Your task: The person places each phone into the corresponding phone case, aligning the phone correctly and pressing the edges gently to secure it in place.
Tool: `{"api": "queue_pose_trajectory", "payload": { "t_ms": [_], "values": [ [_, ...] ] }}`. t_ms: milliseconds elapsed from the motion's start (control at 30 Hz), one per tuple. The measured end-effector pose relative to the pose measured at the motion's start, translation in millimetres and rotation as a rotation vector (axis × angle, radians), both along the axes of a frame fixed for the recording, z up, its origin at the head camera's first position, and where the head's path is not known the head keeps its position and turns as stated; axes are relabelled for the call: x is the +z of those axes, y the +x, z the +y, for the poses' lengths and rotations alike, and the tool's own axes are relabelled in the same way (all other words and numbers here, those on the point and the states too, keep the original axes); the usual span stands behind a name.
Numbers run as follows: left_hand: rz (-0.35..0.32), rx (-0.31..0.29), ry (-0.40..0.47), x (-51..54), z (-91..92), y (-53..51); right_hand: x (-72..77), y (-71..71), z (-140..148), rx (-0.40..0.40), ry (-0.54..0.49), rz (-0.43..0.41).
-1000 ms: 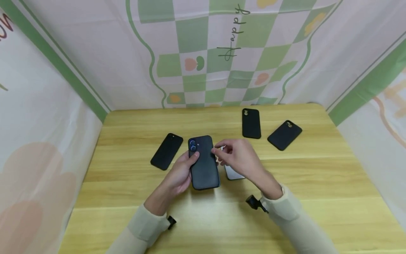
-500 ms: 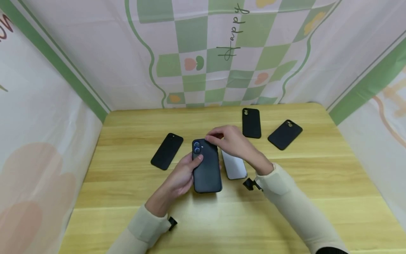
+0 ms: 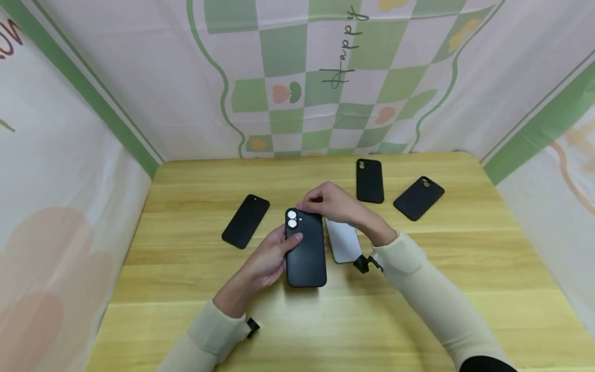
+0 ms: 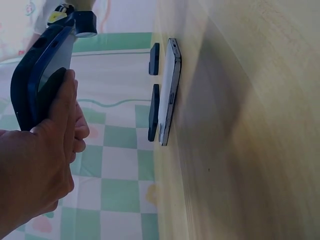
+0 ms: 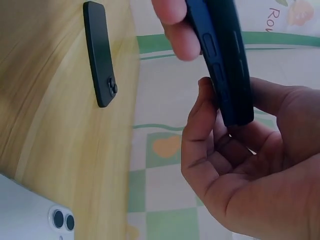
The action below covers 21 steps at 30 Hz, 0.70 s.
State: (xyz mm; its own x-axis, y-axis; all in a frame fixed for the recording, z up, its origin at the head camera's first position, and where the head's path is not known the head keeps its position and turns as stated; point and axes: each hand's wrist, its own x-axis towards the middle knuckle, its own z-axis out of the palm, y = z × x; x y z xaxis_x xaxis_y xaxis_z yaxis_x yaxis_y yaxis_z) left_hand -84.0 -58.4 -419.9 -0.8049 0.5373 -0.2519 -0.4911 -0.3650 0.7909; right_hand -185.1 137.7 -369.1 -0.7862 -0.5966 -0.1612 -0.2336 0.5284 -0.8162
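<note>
A dark phone in a black case (image 3: 306,258) is held up over the table, its camera lenses facing up. My left hand (image 3: 269,258) grips it from the left side, thumb across the back and fingers underneath. At its top edge, my right hand (image 3: 332,204) pinches the case's corner between thumb and fingertips. The right wrist view shows that thumb and the fingers on opposite sides of the cased phone (image 5: 225,65). Below the right hand lies a white phone (image 3: 344,243), partly covered by that hand; its twin lenses show in the right wrist view.
A black phone (image 3: 245,221) lies flat to the left on the wooden table (image 3: 186,289). Two black phone cases, one upright (image 3: 370,181) and one slanted (image 3: 419,198), lie at the back right. Patterned fabric (image 3: 279,113) hangs around the table.
My right hand has moved up and left from the phone's right side to its top edge. The cased phone has shifted slightly right and down, and more of the white phone shows.
</note>
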Motion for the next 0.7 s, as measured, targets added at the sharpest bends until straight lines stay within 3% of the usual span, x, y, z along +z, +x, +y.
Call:
{"api": "queue_pose_trajectory", "payload": {
  "t_ms": [167,700],
  "values": [
    [0.001,-0.001,-0.035,-0.2,0.8,-0.2,0.0,-0.5,0.6,0.006,-0.012,-0.067],
    [-0.002,0.051,-0.105,-0.5,5.2,2.4,-2.7,1.0,5.7,-0.027,-0.016,-0.058]
  ]
}}
